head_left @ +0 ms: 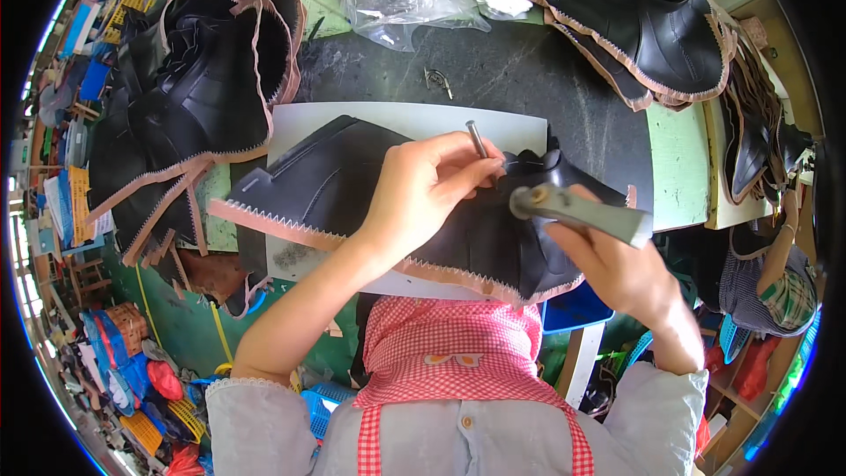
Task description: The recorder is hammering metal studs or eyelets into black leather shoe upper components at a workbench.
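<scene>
The black piece lies on a white board near the table's front edge, and work on it looks started but not done. The left hand pinches a metal rod, hiding its tip; the right hand, near but apart, grips a blurry hammer. I can't tell if the left-edge heap and back-right-corner heap are finished.
</scene>
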A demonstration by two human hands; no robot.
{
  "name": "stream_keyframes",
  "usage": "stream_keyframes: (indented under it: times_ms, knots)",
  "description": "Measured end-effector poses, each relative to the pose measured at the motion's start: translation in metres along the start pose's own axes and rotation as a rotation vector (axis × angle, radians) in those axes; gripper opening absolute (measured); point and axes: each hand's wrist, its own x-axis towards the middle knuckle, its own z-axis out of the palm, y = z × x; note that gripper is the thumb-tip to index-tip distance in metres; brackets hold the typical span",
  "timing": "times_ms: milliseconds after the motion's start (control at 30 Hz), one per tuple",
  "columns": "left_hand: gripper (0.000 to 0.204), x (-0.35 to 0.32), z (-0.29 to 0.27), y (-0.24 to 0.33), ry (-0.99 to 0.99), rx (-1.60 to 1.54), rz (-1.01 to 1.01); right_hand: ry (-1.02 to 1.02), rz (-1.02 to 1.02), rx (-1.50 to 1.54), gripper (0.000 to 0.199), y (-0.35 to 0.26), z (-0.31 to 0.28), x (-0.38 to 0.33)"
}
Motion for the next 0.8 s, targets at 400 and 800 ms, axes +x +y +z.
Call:
stream_keyframes:
  times_ms: [400, 800]
  knots:
    - [0.012, 0.001, 0.000, -0.008, 0.030, 0.090, 0.149, -0.022, 0.088, 0.013, 0.020, 0.006, -0.005, 0.001]
    - [0.015, -0.008, -0.005, -0.015, 0.098, 0.139, 0.199, -0.020, 0.106, 0.024, 0.017, -0.025, -0.009, 0.012]
